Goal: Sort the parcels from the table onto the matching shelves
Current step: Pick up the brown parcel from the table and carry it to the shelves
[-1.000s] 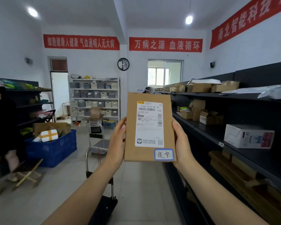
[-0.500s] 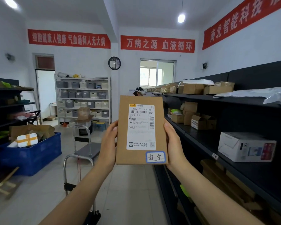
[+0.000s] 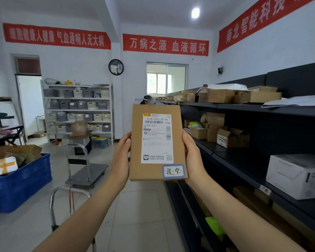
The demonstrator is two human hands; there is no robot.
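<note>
Blue crate (image 3: 20, 186), trolley (image 3: 85, 174), wall clock (image 3: 116, 67)

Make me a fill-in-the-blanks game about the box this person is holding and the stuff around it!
1. The cardboard parcel is held by ____ hands.
2. The little handwritten sticker has a ____ border.
3. The big crate on the floor is ____.
4. The round thing on the far wall is a ____.

Missing words: two (both); blue; blue; clock
</note>
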